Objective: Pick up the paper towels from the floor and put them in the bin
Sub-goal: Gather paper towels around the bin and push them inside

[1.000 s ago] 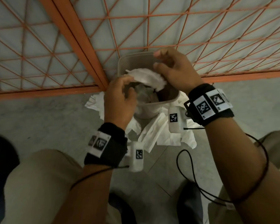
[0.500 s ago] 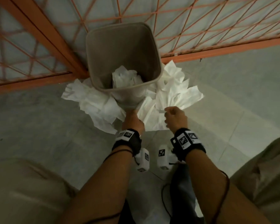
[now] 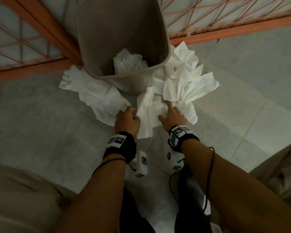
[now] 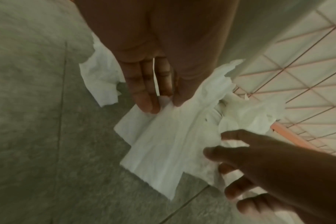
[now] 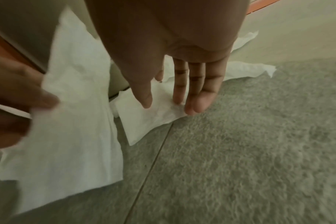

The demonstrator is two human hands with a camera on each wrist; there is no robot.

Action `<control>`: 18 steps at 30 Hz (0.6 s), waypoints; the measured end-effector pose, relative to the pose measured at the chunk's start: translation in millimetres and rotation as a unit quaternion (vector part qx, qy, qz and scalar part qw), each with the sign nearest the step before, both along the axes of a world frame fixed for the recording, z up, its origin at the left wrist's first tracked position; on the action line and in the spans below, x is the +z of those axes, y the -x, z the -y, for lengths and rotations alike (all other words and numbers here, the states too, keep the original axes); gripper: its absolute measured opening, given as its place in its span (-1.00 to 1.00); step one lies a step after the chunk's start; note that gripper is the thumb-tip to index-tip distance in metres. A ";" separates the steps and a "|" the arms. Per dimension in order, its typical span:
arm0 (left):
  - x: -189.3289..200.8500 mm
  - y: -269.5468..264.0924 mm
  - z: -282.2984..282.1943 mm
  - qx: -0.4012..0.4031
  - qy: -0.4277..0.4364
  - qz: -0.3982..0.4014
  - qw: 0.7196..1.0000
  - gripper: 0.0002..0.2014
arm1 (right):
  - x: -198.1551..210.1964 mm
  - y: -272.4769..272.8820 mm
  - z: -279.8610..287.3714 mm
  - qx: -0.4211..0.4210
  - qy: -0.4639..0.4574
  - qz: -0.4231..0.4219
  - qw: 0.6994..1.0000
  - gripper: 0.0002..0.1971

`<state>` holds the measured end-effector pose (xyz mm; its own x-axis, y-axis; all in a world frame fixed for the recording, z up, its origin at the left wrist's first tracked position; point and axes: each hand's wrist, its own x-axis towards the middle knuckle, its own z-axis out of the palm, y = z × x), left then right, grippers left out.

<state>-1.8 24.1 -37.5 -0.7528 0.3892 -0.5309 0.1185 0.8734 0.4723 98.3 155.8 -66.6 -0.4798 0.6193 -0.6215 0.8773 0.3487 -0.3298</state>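
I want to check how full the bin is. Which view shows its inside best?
The head view: it looks down into the open bin, with crumpled paper towels at the bottom. The left wrist view shows only part of its outer wall, and the right wrist view only a blurred strip of it.

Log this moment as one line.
left hand pinches paper towel | right hand open, reaching | bin part-filled | towels remain on floor

left hand (image 4: 153,72) pinches paper towel (image 4: 163,144) | right hand (image 4: 274,171) touching it
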 end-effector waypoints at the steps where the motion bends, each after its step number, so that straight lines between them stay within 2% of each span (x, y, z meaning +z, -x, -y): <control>1: 5.3 0.2 4.1 0.005 -0.011 -0.002 1.000 -0.79 | -1.1 2.6 -0.1 0.009 -0.001 0.008 1.000 -0.46; 4: 23.9 0.7 13.3 0.027 -0.043 -0.009 0.999 -0.76 | -4.4 4.2 -1.3 0.011 -0.004 0.019 1.000 -0.61; 6: 40.7 -0.7 15.5 0.050 -0.081 -0.028 0.995 -0.73 | -1.9 3.0 0.1 0.009 0.002 0.021 1.000 -0.61; 9: 66.6 -5.1 13.7 0.096 -0.132 -0.044 0.986 -0.72 | 8.4 1.0 4.0 -0.050 0.028 -0.002 0.998 -0.65; 12: 87.8 -8.5 7.7 0.149 -0.168 -0.033 0.974 -0.86 | 20.8 1.9 4.4 -0.103 0.043 -0.031 0.993 -0.79; 15: 112.5 -5.0 2.0 0.126 -0.185 -0.048 0.973 -0.87 | 44.4 9.5 -1.7 -0.156 0.050 -0.059 0.985 -0.69; 18: 137.0 2.0 1.0 0.124 -0.247 -0.035 0.960 -0.90 | 72.9 14.4 -8.8 -0.208 0.044 -0.109 0.971 -0.76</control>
